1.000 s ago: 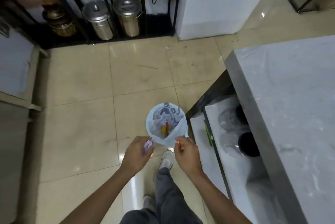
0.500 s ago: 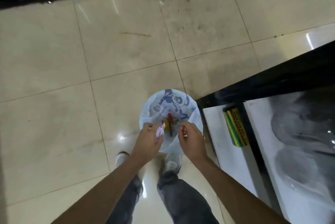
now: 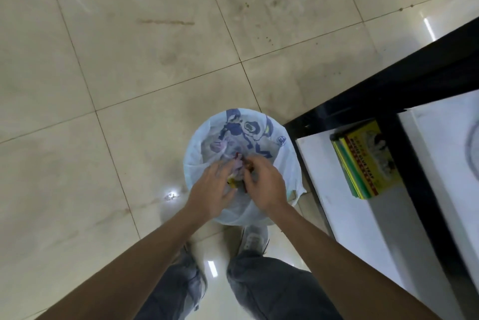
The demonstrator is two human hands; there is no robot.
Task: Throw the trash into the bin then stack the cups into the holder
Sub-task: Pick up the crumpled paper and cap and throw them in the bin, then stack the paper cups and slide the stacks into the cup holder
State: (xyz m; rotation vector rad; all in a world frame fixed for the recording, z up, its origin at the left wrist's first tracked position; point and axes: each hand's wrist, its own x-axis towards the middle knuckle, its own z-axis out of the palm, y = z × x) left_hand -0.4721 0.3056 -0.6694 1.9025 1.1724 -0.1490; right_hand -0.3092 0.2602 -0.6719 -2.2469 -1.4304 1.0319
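both hands, left hand (image 3: pixel 211 190) and right hand (image 3: pixel 263 183), are hovering over the bin (image 3: pixel 197 153), fingers loosening around crumpled trash (image 3: pixel 237 166) (grip blurred) so it drops inside.

Bin (image 3: pixel 287 164) round, lined with white bag with blue pictures, stands on floor by shelf. Trash (image 3: pixel 237 164) crumpled, red and yellow bits, inside bin.

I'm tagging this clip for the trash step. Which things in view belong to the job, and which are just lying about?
In the job: bin with its printed liner, trash at its mouth, left hand, right hand.

Lying about: yellow box on the low white shelf.
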